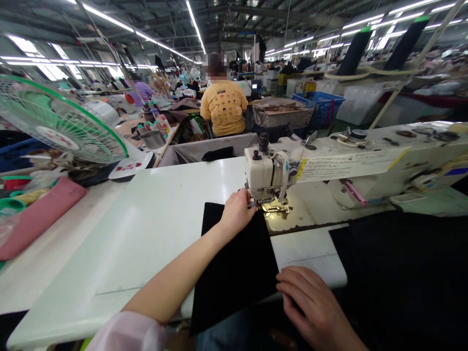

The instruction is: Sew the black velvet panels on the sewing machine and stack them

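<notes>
A flat piece of black fabric (237, 273) lies on the white sewing table, its lower end hanging past the front edge. My left hand (237, 214) is closed at the fabric's far right corner, right beside the presser foot of the sewing machine (268, 170); its fingertips are partly hidden. At the fabric's near right edge, my right hand (314, 304) holds the border with fingers together, the thumb underneath out of sight. Light shines on the metal needle plate (276, 209) just right of my left fingers.
More black fabric (405, 278) covers the right side. A green-rimmed fan (62, 122) stands at the left, behind a pink fabric roll (44, 217). Ahead sits a person in a yellow shirt (224, 107). Black thread cones (354, 52) stand above the machine, with a blue crate (320, 105) beyond.
</notes>
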The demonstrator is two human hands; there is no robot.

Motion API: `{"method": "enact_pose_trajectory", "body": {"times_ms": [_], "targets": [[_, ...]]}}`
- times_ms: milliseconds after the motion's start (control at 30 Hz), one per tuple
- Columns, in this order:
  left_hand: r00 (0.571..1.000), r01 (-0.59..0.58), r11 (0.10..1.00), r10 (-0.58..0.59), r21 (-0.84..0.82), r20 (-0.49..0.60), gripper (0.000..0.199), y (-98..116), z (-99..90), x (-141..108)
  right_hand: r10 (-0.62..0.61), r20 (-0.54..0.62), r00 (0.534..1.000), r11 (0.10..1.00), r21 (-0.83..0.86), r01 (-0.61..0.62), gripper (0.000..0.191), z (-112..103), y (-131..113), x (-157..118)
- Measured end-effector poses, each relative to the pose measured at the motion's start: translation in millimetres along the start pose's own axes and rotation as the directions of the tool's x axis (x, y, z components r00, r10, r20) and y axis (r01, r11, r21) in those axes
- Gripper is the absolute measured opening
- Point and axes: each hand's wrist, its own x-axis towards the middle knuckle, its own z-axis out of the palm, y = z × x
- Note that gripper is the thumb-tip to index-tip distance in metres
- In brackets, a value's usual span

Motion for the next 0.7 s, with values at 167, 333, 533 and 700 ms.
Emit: {"method": "enact_pose_trajectory", "body": {"times_ms": [167,333,533,700], "targets": [[0.872,-0.470,0.882,0.470,-0.036,0.135,0.005,15,-2.4,-104,-0.041,0.054,0.998,0.999,-0.006,0.042,0.029,-7,0,0],[0.643,-0.750,0.662,0.732,-0.008,0.224,0.028,-2,2.3,-139,0.022,0.074,0.997,1.000,-0.019,-0.021,0.035,-2,6,7],[0.584,-0.812,0.576,0.791,0.098,0.184,0.027,-23,3.8,-90,0.081,0.085,0.993,0.994,-0.081,-0.074,0.030,6,20,37],[0.563,-0.826,0.555,0.813,0.097,0.150,0.028,-31,0.5,-56,0.287,-0.154,0.945,0.883,-0.340,-0.324,0.021,-48,33,28]]}}
